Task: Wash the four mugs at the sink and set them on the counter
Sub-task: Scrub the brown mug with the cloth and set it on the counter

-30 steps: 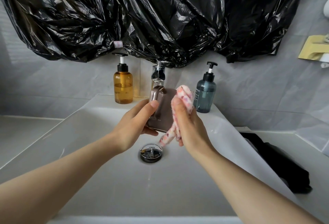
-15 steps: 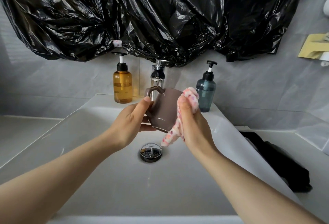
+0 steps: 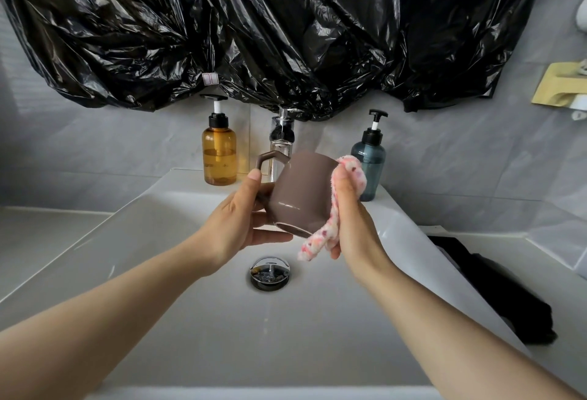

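Note:
A brown mug (image 3: 301, 196) hangs over the white sink (image 3: 178, 241), tilted with its base towards me and its angular handle up at the left. My left hand (image 3: 241, 225) holds it by the handle side, thumb up along the handle and fingers under the base. My right hand (image 3: 349, 218) grips a pink spotted cloth (image 3: 330, 228) and presses it against the mug's right wall; the cloth's end dangles below. No other mug is in view.
The chrome tap (image 3: 281, 142) stands behind the mug, an amber pump bottle (image 3: 219, 155) to its left and a blue-grey one (image 3: 370, 158) to its right. The drain (image 3: 270, 273) lies below the hands. A black cloth (image 3: 495, 288) lies on the right counter. Black plastic sheeting (image 3: 286, 28) hangs above.
The mug has turned in my left hand so its base faces me more and its handle points up left. The cloth has slid round to the mug's right side.

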Demonstrator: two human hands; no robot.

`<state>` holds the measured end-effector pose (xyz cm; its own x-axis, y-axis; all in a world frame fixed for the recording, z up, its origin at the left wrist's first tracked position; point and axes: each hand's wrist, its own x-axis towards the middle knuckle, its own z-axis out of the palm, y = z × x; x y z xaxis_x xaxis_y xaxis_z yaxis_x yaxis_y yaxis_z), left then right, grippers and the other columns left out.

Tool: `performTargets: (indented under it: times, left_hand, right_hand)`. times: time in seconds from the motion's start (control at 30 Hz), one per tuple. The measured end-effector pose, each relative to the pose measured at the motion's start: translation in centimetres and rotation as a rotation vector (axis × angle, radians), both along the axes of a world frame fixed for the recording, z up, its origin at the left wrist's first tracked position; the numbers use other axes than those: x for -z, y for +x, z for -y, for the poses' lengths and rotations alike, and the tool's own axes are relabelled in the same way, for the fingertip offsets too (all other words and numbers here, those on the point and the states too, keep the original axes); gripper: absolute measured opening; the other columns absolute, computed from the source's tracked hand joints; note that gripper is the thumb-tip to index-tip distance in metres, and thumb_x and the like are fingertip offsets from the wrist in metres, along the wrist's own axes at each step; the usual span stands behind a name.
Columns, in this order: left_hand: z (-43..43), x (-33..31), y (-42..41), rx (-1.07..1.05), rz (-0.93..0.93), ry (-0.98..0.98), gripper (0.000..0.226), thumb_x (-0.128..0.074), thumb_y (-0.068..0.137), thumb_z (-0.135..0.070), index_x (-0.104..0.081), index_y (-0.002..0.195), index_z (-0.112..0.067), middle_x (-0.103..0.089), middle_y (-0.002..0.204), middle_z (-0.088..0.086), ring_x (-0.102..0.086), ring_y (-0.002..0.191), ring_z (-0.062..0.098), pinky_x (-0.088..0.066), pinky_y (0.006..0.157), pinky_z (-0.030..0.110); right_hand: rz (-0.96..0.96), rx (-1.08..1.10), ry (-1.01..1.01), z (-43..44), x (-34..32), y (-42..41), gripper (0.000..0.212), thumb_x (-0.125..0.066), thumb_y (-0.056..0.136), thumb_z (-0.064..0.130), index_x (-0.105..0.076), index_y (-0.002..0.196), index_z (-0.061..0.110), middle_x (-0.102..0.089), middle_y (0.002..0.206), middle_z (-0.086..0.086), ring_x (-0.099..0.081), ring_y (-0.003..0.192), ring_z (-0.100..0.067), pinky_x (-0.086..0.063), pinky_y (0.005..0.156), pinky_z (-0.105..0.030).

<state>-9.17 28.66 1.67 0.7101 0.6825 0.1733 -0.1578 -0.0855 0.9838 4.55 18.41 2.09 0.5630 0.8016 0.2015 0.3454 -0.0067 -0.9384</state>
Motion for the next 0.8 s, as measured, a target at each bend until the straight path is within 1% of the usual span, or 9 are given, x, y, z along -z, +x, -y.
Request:
performTargets:
  times: [0.1, 0.23, 0.3, 0.4, 0.5, 0.57, 0.6, 0.7, 0.8]
  left_hand:
    - [0.3, -0.1, 0.0, -0.057, -0.013, 0.052, 0.052, -0.024, 0.104, -0.049, -0.065, 0.116, -0.020, -0.071, 0.116, 0.017, -0.070, 0.106, 0.030, -0.061, 0.082, 0.039]
    - [0.7, -0.1, 0.0, -0.111, -0.019, 0.111, 0.049, -0.027, 0.104, -0.045, -0.067, 0.107, -0.018, -0.071, 0.111, 0.022, -0.069, 0.102, 0.035, -0.062, 0.080, 0.036]
    - [0.8, -0.4, 0.0, -0.114, -0.001, 0.116, 0.049, -0.027, 0.106, -0.041, -0.068, 0.105, -0.015, -0.071, 0.109, 0.024, -0.068, 0.099, 0.039, -0.062, 0.079, 0.037]
    - [0.9, -0.8, -0.1, -0.122, 0.059, 0.098, 0.048, -0.026, 0.107, -0.038, -0.068, 0.100, -0.017, -0.073, 0.104, 0.020, -0.070, 0.094, 0.037, -0.062, 0.077, 0.039]
    - [0.8, -0.7, -0.3, -0.087, 0.062, 0.067, 0.051, -0.025, 0.106, -0.041, -0.068, 0.105, -0.013, -0.073, 0.103, 0.023, -0.071, 0.093, 0.038, -0.062, 0.075, 0.038]
    - [0.6, -0.5, -0.2, -0.057, 0.030, 0.012, 0.055, -0.025, 0.105, -0.044, -0.066, 0.114, -0.009, -0.070, 0.110, 0.027, -0.069, 0.099, 0.040, -0.062, 0.075, 0.038]
    - [0.4, -0.4, -0.1, -0.042, 0.016, -0.027, 0.056, -0.025, 0.105, -0.046, -0.064, 0.119, -0.008, -0.068, 0.115, 0.027, -0.068, 0.103, 0.040, -0.062, 0.076, 0.038]
    - [0.3, -0.3, 0.2, -0.051, -0.025, -0.051, 0.050, -0.026, 0.104, -0.048, -0.064, 0.118, -0.019, -0.065, 0.116, 0.016, -0.066, 0.099, 0.029, -0.059, 0.078, 0.037]
    - [0.1, -0.2, 0.4, -0.157, -0.052, -0.035, 0.044, -0.027, 0.105, -0.045, -0.063, 0.105, -0.020, -0.061, 0.096, 0.012, -0.063, 0.074, 0.022, -0.057, 0.075, 0.036]
  right_hand:
    - [0.174, 0.075, 0.032, -0.6, 1.2, 0.4, 0.078, -0.017, 0.065, 0.094, -0.047, 0.094, 0.029, -0.068, 0.072, 0.001, -0.063, 0.079, -0.021, -0.047, 0.073, -0.035]
    - [0.308, 0.099, 0.031, -1.1, 1.9, 0.0, 0.079, -0.014, 0.072, 0.090, -0.045, 0.110, 0.028, -0.073, 0.090, -0.005, -0.064, 0.098, -0.020, -0.048, 0.091, -0.040]
    - [0.229, 0.100, 0.043, -0.9, 1.3, -0.1, 0.079, -0.019, 0.069, 0.092, -0.050, 0.101, 0.027, -0.068, 0.076, -0.002, -0.066, 0.090, -0.023, -0.050, 0.084, -0.038]
    - [0.006, 0.029, 0.018, -0.2, -0.1, -0.6, 0.079, -0.024, 0.067, 0.093, -0.053, 0.081, 0.021, -0.054, 0.057, -0.009, -0.055, 0.057, -0.018, -0.042, 0.051, -0.019]
    - [-0.158, -0.064, -0.035, 0.6, -1.0, -0.7, 0.085, -0.011, 0.070, 0.084, -0.057, 0.099, 0.019, -0.053, 0.063, -0.027, -0.044, 0.047, -0.021, -0.028, 0.039, -0.020]
    - [-0.204, -0.055, -0.027, 0.5, -0.7, -0.4, 0.097, -0.011, 0.085, 0.078, -0.054, 0.121, -0.002, -0.054, 0.060, -0.025, -0.039, 0.036, -0.015, -0.025, 0.040, -0.021]
    - [-0.214, -0.024, 0.000, 0.3, -0.5, -0.3, 0.093, -0.015, 0.086, 0.080, -0.053, 0.130, 0.007, -0.057, 0.058, -0.019, -0.041, 0.036, -0.011, -0.027, 0.039, -0.020]
    - [-0.160, 0.038, 0.037, 0.0, 0.0, -0.1, 0.098, -0.023, 0.054, 0.102, -0.063, 0.114, 0.035, -0.065, 0.077, -0.004, -0.064, 0.070, -0.012, -0.040, 0.052, -0.019]
    - [-0.018, 0.124, 0.046, 0.3, -0.1, -0.3, 0.069, -0.024, 0.073, 0.091, -0.059, 0.082, 0.032, -0.062, 0.076, 0.002, -0.061, 0.080, -0.016, -0.040, 0.063, -0.027]
